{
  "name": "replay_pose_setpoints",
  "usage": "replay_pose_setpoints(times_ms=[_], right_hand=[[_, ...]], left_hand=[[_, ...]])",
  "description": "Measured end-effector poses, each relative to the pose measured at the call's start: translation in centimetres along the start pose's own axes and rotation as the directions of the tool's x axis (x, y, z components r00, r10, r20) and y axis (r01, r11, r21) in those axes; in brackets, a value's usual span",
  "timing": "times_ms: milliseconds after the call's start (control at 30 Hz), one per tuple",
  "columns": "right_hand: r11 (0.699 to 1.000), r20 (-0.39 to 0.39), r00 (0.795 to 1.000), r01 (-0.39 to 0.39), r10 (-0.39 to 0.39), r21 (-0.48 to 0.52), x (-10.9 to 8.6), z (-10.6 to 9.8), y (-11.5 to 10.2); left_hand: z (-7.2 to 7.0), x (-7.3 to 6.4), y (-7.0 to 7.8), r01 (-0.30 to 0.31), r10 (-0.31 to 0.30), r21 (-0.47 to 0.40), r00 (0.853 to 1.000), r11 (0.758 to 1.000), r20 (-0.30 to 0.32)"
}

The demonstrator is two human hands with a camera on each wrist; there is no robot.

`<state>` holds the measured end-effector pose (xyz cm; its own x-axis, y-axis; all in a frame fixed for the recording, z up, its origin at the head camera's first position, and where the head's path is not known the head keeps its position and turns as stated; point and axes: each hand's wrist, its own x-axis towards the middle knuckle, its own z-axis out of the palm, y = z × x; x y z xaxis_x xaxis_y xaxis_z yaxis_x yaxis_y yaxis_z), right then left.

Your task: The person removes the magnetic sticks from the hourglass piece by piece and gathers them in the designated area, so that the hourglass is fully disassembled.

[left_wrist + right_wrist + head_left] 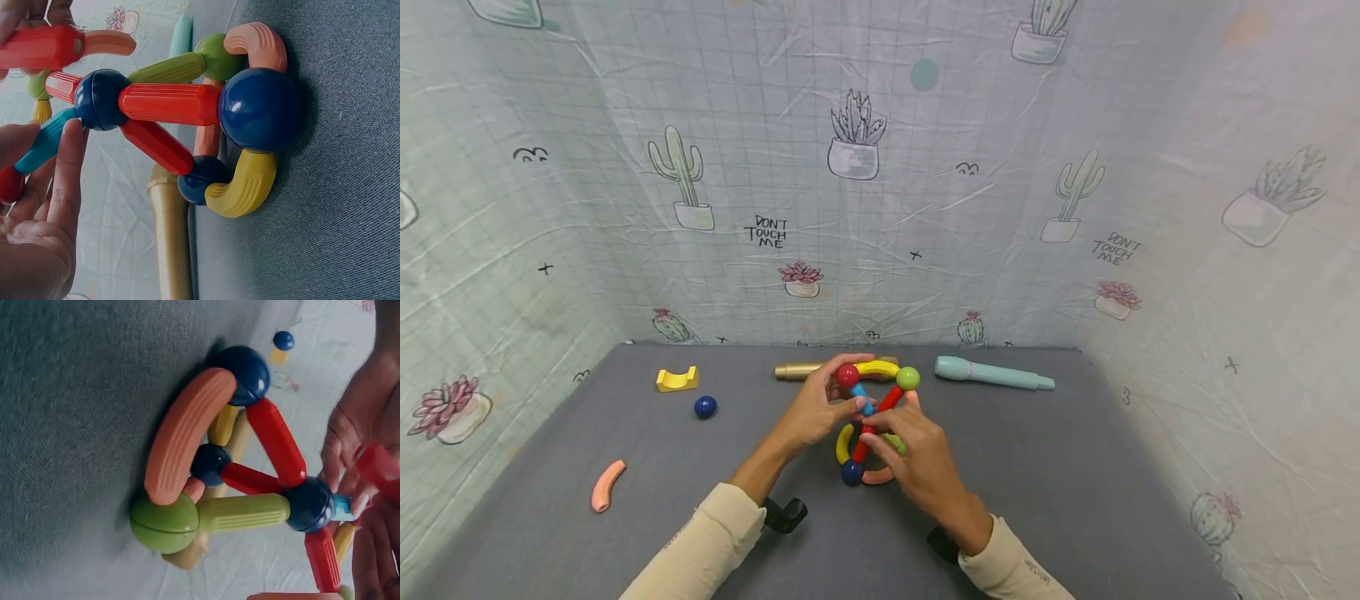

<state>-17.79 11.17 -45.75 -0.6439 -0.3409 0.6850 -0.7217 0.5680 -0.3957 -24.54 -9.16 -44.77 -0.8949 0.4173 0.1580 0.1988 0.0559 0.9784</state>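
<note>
A toy of coloured rods and balls stands on the grey cloth. Its base is a ring of curved rods with two dark blue balls (259,109) and a green ball (164,522). Straight rods rise from these to an upper dark blue ball (101,100). Above that, a yellow curved rod (877,367) joins a red ball (847,376) to a light green ball (907,378). My left hand (812,410) pinches the light blue rod (47,142) under the red ball. Between thumb and fingers, my right hand (925,454) holds a red rod (40,49); a peach curved rod (111,42) shows behind it.
A yellow cradle-shaped block (677,380), a loose dark blue ball (705,407) and a peach curved rod (607,486) lie to the left. Behind the toy lies a gold microphone (169,231). A mint-coloured microphone-shaped piece (992,373) lies at the back right, before a cactus-print cloth (880,217).
</note>
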Motion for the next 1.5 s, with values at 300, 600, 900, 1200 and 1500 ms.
replay_pose_setpoints(times_ms=[300,600,900,1200,1500], right_hand=[[0.993,-0.066,0.996,-0.052,0.059,0.11,-0.1,-0.6,0.2],[0.955,-0.091,0.961,-0.246,0.263,0.162,-1.3,-5.0,3.5],[0.878,-0.067,0.884,-0.447,0.463,0.173,-3.6,-9.2,7.5],[0.795,0.078,0.82,-0.569,0.567,0.21,-6.5,-12.5,12.3],[0.716,0.176,0.727,-0.686,0.664,0.132,-9.2,-15.2,16.6]], left_hand=[[0.1,0.0,0.0,0.001,-0.001,-0.015,1.0,1.0,0.003],[-0.1,0.0,-0.2,0.005,-0.005,-0.021,1.0,1.0,-0.001],[-0.2,0.1,-0.2,0.0,0.001,-0.026,1.0,1.0,0.01],[-0.3,0.2,-0.3,-0.011,0.011,-0.019,1.0,1.0,0.016],[-0.1,0.0,0.0,0.02,-0.02,-0.025,1.0,0.999,-0.001]])
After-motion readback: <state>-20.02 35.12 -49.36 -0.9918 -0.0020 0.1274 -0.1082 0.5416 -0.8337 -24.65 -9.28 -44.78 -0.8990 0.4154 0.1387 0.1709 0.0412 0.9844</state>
